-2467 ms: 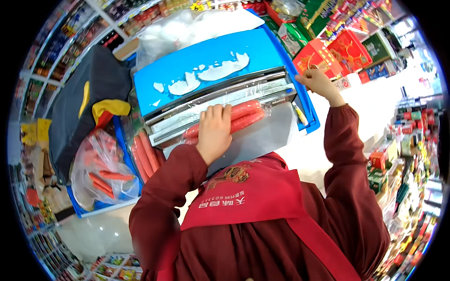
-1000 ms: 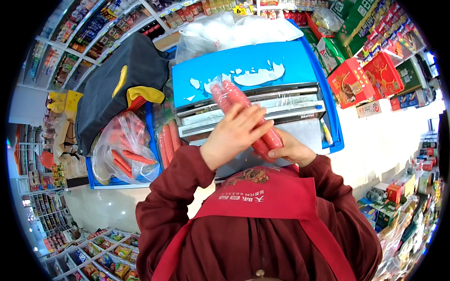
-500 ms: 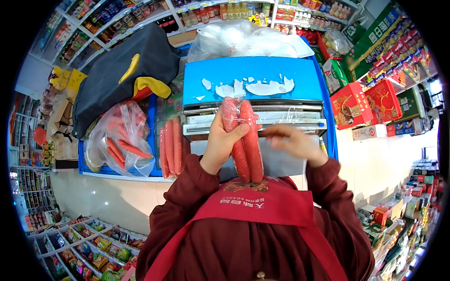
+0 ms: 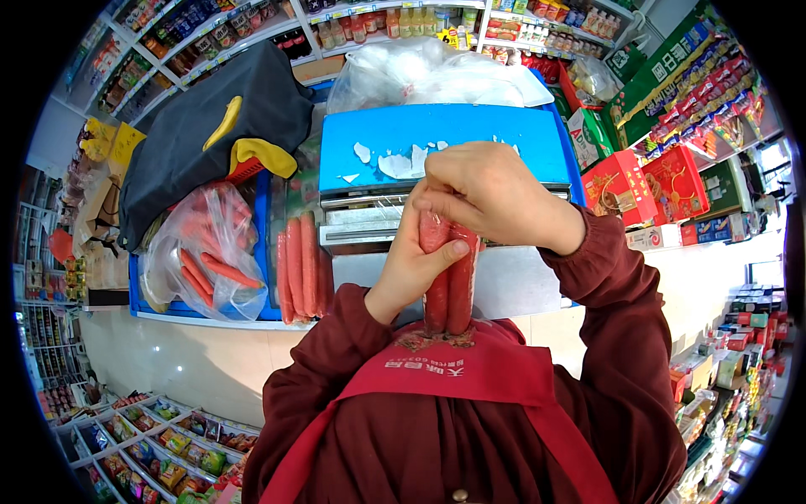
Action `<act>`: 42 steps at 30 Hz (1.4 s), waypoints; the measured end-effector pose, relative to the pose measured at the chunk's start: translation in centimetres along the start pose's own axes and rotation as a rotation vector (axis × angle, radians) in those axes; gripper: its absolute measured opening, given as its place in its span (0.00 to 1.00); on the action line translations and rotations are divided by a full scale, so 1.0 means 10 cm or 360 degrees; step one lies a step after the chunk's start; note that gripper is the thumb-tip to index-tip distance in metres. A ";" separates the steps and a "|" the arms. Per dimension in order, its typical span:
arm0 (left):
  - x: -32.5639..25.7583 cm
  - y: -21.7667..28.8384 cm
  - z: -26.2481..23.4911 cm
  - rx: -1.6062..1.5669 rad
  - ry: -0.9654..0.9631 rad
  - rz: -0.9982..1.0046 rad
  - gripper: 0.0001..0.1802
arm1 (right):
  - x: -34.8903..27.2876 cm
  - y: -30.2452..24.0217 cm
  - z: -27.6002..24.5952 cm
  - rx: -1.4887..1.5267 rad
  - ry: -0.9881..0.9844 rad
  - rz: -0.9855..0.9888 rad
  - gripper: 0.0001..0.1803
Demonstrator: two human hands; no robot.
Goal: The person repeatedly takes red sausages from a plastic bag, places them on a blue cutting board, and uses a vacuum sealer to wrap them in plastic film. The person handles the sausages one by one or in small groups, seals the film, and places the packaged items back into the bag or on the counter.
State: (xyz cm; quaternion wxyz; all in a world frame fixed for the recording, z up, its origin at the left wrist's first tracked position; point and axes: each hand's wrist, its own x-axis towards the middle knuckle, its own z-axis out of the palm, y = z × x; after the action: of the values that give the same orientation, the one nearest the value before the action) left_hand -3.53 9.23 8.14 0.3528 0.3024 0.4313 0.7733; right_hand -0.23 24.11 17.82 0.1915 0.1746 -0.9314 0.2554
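My left hand (image 4: 401,275) is wrapped around a pair of orange-red carrots (image 4: 448,296), which stand nearly upright against my apron in shiny clear film. Over their upper ends my right hand (image 4: 497,190) is closed, fingers bent down. Its fingers touch the top of the bundle, but what they pinch there is hidden. Just beyond is a blue-topped film wrapping machine (image 4: 357,134) with a metal front and a pale plate (image 4: 525,281). Several more carrots (image 4: 300,265) lie side by side to the left of it.
Farther left, a clear plastic bag (image 4: 210,260) holds loose carrots, beside a dark cloth (image 4: 210,118) with yellow on it. Clear plastic bags (image 4: 437,76) lie behind the machine. Red boxes (image 4: 621,189) stand at right, and stocked shelves surround the area.
My right hand has moved left and up from beside the carrots onto their top and closed there. The left hand keeps its hold on the carrots.
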 end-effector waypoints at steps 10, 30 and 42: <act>0.01 0.01 0.01 -0.0278 -0.0326 -0.0461 0.33 | 0.03 0.43 0.10 0.0161 0.0110 0.0579 0.16; 0.28 -0.24 -0.19 0.0326 -0.0193 -0.0324 0.09 | -0.90 0.22 1.21 0.2858 0.0273 0.1596 0.09; -0.27 -0.65 -0.22 0.0518 0.0203 -0.0021 0.16 | -1.64 0.05 1.77 0.2479 0.0502 0.1774 0.23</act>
State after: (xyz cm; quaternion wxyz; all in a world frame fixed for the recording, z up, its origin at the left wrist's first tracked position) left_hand -1.88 8.48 1.02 0.2763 0.3030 0.5743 0.7085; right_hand 8.98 18.63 -3.81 -0.0036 -0.2501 -0.4140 0.8752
